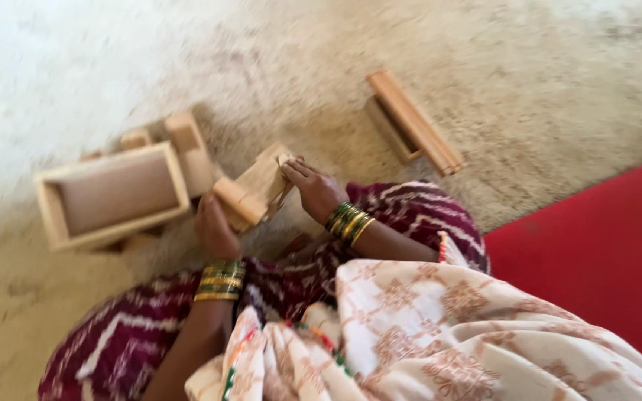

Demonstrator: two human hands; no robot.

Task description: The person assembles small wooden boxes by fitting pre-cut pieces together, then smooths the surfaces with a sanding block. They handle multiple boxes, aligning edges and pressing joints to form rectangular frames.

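I sit on the floor and hold a small wooden piece (pixel 255 190) made of joined light slats in front of my lap. My left hand (pixel 215 229) grips its lower left end. At its upper right end my right hand (pixel 313 188) is closed on it, fingers on the top corner. Green and gold bangles ring both wrists. The picture is blurred, so fine detail of the piece is unclear.
An open wooden box frame (pixel 110 194) lies to the left with loose wooden blocks (pixel 187 145) behind it. A longer wooden tray-like part (pixel 410 122) rests farther off to the right. A red mat (pixel 603 252) covers the floor at right.
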